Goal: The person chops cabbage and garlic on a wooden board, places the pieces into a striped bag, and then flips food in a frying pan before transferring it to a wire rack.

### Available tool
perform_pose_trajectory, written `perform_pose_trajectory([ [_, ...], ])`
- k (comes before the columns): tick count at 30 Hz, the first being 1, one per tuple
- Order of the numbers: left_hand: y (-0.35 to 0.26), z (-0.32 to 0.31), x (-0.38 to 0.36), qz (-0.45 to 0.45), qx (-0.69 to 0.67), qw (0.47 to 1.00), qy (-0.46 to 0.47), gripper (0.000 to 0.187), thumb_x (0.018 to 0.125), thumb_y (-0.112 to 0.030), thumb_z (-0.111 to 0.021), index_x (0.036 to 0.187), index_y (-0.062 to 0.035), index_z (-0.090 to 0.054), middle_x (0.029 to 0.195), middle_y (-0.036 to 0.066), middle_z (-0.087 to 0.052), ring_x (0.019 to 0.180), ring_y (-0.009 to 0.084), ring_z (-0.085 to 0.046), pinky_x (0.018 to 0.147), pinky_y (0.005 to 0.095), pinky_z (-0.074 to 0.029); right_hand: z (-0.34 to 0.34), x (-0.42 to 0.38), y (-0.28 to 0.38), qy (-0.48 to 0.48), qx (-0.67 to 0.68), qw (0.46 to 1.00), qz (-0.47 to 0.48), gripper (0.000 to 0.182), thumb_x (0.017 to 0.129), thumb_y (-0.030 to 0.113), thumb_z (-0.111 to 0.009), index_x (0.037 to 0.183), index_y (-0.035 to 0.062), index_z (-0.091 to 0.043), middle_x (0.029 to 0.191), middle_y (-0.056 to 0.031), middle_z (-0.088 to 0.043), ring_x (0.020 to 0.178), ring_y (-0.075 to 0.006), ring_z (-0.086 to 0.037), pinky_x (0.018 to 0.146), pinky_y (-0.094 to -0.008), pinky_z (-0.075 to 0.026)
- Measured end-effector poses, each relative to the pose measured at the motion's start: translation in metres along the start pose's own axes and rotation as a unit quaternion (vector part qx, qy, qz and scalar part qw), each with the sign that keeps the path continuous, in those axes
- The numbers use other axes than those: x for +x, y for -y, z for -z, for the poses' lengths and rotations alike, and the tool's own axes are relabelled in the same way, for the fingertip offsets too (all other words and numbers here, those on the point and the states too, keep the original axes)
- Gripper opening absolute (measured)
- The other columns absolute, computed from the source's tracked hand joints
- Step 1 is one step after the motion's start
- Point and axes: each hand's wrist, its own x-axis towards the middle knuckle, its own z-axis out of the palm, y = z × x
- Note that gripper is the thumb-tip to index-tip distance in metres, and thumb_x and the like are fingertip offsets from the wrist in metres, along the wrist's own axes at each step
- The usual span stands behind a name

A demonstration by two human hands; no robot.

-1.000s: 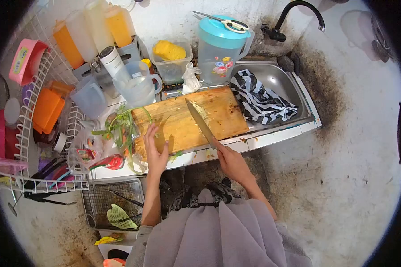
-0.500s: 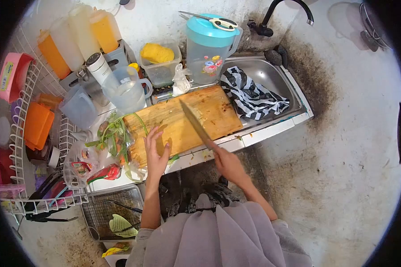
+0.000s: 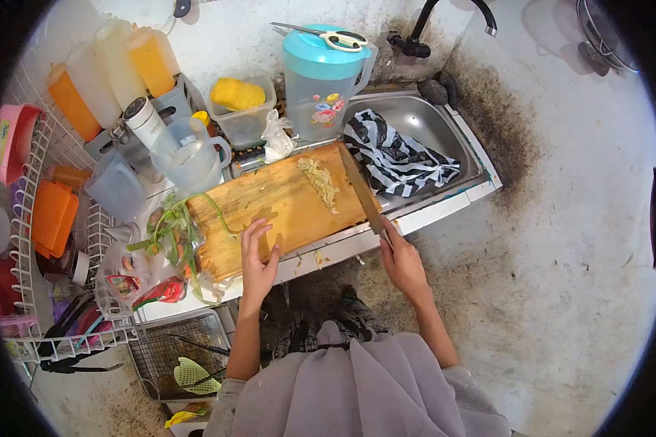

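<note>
My right hand (image 3: 402,261) grips the handle of a long knife (image 3: 362,188), whose blade lies over the right end of a wooden cutting board (image 3: 270,197). On the board, left of the blade, a narrow heap of pale chopped pieces (image 3: 321,183) runs lengthwise; their kind I cannot make out. My left hand (image 3: 258,255) holds nothing and hovers at the board's near edge, fingers apart. Leafy green stalks (image 3: 173,226) lie at the board's left end, one reaching onto the wood. Beside them rests a clear plastic bag (image 3: 124,273) with red packaging.
Behind the board stand a blue-lidded pitcher (image 3: 319,87) with scissors (image 3: 342,41) on top and a tub (image 3: 249,120) holding a yellow sponge. To the right, a sink (image 3: 434,124) contains a striped black-and-white bag (image 3: 397,156). A white dish rack (image 3: 28,240) borders the left side.
My right hand has moved the knife rightward, from across the chopped pieces to the board's right end, uncovering the heap. My left hand stays open near the board's front edge. The view has shifted slightly.
</note>
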Motion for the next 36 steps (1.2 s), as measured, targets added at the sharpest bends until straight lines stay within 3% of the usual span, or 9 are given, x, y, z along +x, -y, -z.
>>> perform_pose_trajectory([
  [7, 0.008, -0.017, 0.000, -0.025, 0.087, 0.995, -0.045, 0.028, 0.079, -0.006, -0.059, 0.107, -0.0084, -0.054, 0.118, 0.008, -0.052, 0.117, 0.0292, -0.046, 0.109, 0.0525, -0.018, 0.014, 0.017, -0.023, 0.069, -0.117, 0.990, -0.040, 0.047, 0.091, 0.016, -0.047, 0.136, 0.0118, -0.035, 0.095, -0.0257, -0.060, 0.077, -0.0432, -0.059, 0.065, -0.0510, -0.048],
  [10, 0.008, -0.021, 0.001, -0.046, 0.167, 0.984, -0.041, 0.028, 0.078, -0.008, -0.061, 0.105, -0.0086, -0.055, 0.116, 0.007, -0.053, 0.114, 0.0285, -0.048, 0.109, 0.0532, -0.018, 0.009, 0.021, -0.033, 0.059, -0.133, 0.989, -0.025, 0.048, 0.091, 0.018, -0.047, 0.137, 0.0126, -0.033, 0.096, -0.0246, -0.060, 0.075, -0.0432, -0.059, 0.065, -0.0510, -0.049],
  [17, 0.011, -0.025, 0.001, -0.041, 0.203, 0.977, -0.051, 0.030, 0.076, -0.010, -0.063, 0.105, -0.0089, -0.055, 0.114, 0.007, -0.054, 0.114, 0.0282, -0.048, 0.108, 0.0530, -0.019, 0.001, 0.025, -0.037, 0.079, -0.120, 0.990, -0.009, 0.050, 0.092, 0.018, -0.046, 0.139, 0.0123, -0.030, 0.090, -0.0223, -0.060, 0.071, -0.0418, -0.059, 0.063, -0.0498, -0.049],
  [22, 0.004, -0.026, 0.005, -0.028, 0.253, 0.966, -0.043, 0.036, 0.082, -0.021, -0.060, 0.115, -0.0081, -0.052, 0.120, 0.009, -0.052, 0.119, 0.0283, -0.045, 0.109, 0.0516, -0.015, -0.014, 0.041, -0.042, 0.043, -0.118, 0.992, 0.023, 0.051, 0.091, 0.019, -0.046, 0.138, 0.0127, -0.029, 0.089, -0.0202, -0.059, 0.068, -0.0403, -0.061, 0.060, -0.0498, -0.050],
  [24, 0.008, -0.029, 0.005, -0.026, 0.287, 0.956, -0.050, 0.038, 0.085, -0.023, -0.057, 0.118, -0.0070, -0.051, 0.123, 0.009, -0.051, 0.121, 0.0280, -0.043, 0.110, 0.0515, -0.013, -0.021, 0.048, -0.033, 0.049, -0.118, 0.987, 0.095, 0.051, 0.090, 0.018, -0.047, 0.138, 0.0116, -0.030, 0.089, -0.0210, -0.059, 0.068, -0.0395, -0.061, 0.061, -0.0497, -0.050],
  [28, 0.014, -0.027, 0.004, -0.021, 0.368, 0.929, -0.041, 0.041, 0.091, -0.024, -0.047, 0.127, -0.0044, -0.046, 0.129, 0.010, -0.048, 0.126, 0.0271, -0.039, 0.110, 0.0516, -0.010, -0.016, 0.068, -0.028, 0.088, -0.101, 0.988, 0.083, 0.050, 0.089, 0.017, -0.047, 0.136, 0.0105, -0.032, 0.090, -0.0222, -0.060, 0.069, -0.0400, -0.061, 0.064, -0.0497, -0.049],
  [30, 0.020, -0.021, 0.005, -0.011, 0.379, 0.925, -0.038, 0.041, 0.091, -0.024, -0.046, 0.128, -0.0041, -0.045, 0.130, 0.010, -0.047, 0.126, 0.0269, -0.038, 0.110, 0.0516, -0.009, -0.010, 0.076, -0.038, 0.045, -0.075, 0.993, 0.086, 0.048, 0.089, 0.014, -0.048, 0.135, 0.0100, -0.036, 0.084, -0.0249, -0.060, 0.073, -0.0419, -0.059, 0.063, -0.0484, -0.047],
  [36, 0.018, -0.010, 0.006, 0.004, 0.404, 0.915, -0.001, 0.044, 0.093, -0.023, -0.040, 0.132, -0.0024, -0.041, 0.136, 0.011, -0.041, 0.131, 0.0271, -0.032, 0.111, 0.0508, -0.008, 0.014, 0.060, -0.032, 0.086, -0.085, 0.991, 0.059, 0.047, 0.090, 0.014, -0.048, 0.136, 0.0128, -0.036, 0.087, -0.0261, -0.060, 0.077, -0.0426, -0.059, 0.063, -0.0494, -0.047],
])
